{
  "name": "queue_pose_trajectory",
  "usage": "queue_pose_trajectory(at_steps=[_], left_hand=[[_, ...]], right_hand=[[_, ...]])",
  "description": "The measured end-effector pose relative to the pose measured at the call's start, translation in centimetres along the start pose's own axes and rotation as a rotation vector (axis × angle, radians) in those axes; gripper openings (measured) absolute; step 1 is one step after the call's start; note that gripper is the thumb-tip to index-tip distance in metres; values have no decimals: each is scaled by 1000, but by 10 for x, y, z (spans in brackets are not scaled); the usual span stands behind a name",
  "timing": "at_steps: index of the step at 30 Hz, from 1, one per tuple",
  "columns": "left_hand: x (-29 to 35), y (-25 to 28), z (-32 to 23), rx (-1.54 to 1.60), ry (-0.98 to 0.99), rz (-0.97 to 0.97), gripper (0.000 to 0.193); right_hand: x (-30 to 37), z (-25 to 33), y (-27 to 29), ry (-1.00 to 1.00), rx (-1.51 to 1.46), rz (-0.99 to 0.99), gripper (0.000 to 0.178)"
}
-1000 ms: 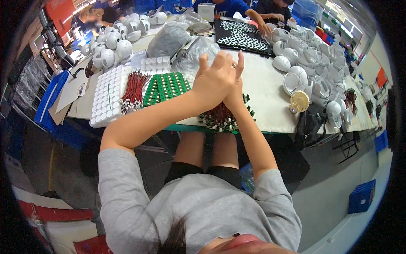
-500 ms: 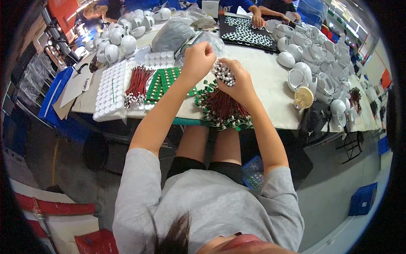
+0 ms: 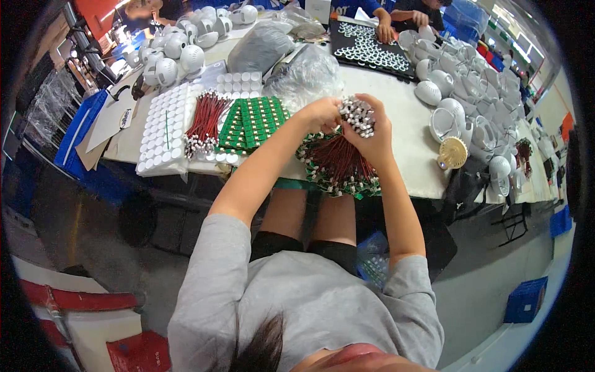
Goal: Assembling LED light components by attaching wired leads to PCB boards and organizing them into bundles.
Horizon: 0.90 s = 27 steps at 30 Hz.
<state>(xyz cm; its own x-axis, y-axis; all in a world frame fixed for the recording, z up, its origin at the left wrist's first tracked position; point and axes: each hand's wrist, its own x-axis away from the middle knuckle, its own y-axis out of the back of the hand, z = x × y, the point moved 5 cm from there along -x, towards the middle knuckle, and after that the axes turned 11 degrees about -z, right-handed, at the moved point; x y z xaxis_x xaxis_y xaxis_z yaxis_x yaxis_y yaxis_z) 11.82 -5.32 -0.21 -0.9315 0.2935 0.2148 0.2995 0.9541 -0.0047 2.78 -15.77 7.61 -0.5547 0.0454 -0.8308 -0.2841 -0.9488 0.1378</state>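
A thick bundle of dark red wires (image 3: 338,158) stands on the near table edge, its lower ends fanned out with small green circuit boards. My right hand (image 3: 375,137) is wrapped round the upper part, and the white connectors (image 3: 357,116) show at the top. Against the left side of these connectors is my left hand (image 3: 323,116), fingers curled into a pinch; what they grip, if anything, is hidden. Left of the bundle are panels of green circuit boards (image 3: 251,124) and loose red wires with white plugs (image 3: 209,118).
Sheets of white round discs (image 3: 162,133) lie at left. Plastic bags (image 3: 307,77) rest beyond my hands. White rounded housings (image 3: 449,80) pile up at right, near a beige fan (image 3: 453,152). Across the table, another person's hand (image 3: 385,31) is over a black tray of rings (image 3: 372,49).
My left hand has come down from above the bundle to the side of the white connectors. My right hand keeps its hold; both hands and bundle sit slightly farther right and lower in view.
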Motion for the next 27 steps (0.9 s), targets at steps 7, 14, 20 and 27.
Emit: queue_pose_trajectory(at_steps=[7,14,20,27], left_hand=[[53,13,20,43,30,-5,9],[78,18,-18,-60,-433,-244,14],[90,35,-9,-165,-460,-336,17],[112,26,-3,-42,-421,-291,21]], right_hand=[[8,-12,6,-153,-114,-85,75],[45,-56,-14,-531,-93,212,42],[41,-47,-1,-197,171,366,43],[39,-61,-28,-353,-106,239,37]])
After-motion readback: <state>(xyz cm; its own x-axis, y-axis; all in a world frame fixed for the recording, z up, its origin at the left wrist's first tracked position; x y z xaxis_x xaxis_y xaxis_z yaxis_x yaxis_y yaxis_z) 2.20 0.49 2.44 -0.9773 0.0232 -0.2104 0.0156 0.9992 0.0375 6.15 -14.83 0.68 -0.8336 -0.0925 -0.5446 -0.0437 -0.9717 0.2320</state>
